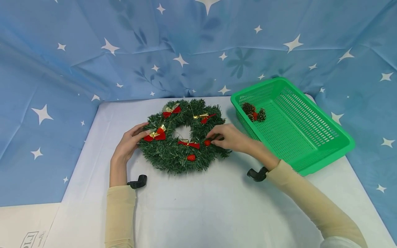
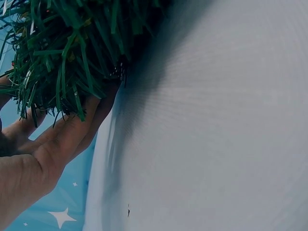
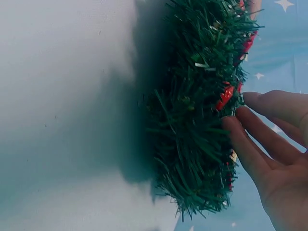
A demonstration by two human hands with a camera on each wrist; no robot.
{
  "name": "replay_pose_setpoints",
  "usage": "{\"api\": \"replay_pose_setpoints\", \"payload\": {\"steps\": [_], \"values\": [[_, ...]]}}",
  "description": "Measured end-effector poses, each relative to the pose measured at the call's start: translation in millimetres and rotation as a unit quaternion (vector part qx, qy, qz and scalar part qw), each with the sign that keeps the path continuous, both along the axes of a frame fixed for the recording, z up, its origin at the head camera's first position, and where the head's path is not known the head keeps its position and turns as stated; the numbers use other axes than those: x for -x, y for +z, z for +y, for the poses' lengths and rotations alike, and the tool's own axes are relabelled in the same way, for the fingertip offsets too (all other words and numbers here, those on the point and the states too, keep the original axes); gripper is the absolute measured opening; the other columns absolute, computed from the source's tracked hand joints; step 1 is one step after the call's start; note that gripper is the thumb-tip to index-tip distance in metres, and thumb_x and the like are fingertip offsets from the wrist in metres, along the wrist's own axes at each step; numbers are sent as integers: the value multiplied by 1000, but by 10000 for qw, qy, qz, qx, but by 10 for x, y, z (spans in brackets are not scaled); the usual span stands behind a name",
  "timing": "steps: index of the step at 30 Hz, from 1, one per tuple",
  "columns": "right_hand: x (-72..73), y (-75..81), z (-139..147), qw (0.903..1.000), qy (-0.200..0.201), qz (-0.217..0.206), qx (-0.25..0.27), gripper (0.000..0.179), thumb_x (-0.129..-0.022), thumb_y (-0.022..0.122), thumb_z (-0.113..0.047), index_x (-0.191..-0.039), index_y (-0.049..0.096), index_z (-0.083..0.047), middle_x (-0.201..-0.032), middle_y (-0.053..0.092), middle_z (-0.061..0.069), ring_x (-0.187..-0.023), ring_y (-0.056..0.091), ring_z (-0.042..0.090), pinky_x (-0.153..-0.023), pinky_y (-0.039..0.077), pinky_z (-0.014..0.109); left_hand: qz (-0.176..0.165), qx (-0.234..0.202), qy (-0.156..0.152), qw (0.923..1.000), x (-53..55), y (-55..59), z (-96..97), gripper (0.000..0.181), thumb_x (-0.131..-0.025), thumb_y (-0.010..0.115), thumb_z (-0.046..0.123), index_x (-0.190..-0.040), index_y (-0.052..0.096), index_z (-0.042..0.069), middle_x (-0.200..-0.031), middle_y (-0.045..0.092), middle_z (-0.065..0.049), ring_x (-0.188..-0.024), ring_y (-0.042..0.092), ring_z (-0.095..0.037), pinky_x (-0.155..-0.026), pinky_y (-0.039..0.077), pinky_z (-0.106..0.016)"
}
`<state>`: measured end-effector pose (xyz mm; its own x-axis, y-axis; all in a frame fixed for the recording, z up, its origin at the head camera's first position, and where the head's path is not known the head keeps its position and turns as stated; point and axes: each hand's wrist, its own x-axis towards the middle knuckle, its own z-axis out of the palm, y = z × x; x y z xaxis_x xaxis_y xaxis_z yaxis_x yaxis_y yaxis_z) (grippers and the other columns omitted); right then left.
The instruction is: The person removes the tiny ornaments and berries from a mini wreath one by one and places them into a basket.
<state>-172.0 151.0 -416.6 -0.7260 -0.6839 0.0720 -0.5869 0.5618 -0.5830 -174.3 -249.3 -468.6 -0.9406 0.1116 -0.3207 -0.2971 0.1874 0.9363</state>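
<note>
A green tinsel wreath [image 1: 173,158] lies on the white table, dressed with several red bows with gold ribbon, one of them a bow [image 1: 155,135] at its left. My left hand [image 1: 126,143] grips the wreath's left edge, thumb on top near that bow, the other fingers at the outer side and underneath. On the wreath's right part, my right hand [image 1: 227,137] pinches a small round red ornament [image 1: 207,142] among the needles. A second red ornament [image 1: 191,157], with a bumpy surface, sits at the front. In the right wrist view, needles hide the right fingertips [image 3: 232,122] partly.
A green plastic basket [image 1: 325,155] stands right of the wreath, close to my right forearm. Several brown pine cones [image 1: 261,114] and a red ornament [image 1: 255,116] lie in its far left corner. A blue star-patterned curtain [image 1: 198,41] hangs behind the table.
</note>
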Motion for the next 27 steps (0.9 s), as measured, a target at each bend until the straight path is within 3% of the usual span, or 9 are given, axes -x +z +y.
{"api": "replay_pose_setpoints", "payload": {"steps": [27], "values": [[-5, -91, -161, 9987, 427, 192, -221, 22, -91, 73, 5, -112, 76, 0, -105, 73, 13, -84, 71, 19, -72, 59, 26, -1, -13, 29, 10000, -11, 17, 10, 67, -102, 67, 37, -161, 39, 23, -172, 16, -11, -159, 12, -37, -122, 12, -70]]}}
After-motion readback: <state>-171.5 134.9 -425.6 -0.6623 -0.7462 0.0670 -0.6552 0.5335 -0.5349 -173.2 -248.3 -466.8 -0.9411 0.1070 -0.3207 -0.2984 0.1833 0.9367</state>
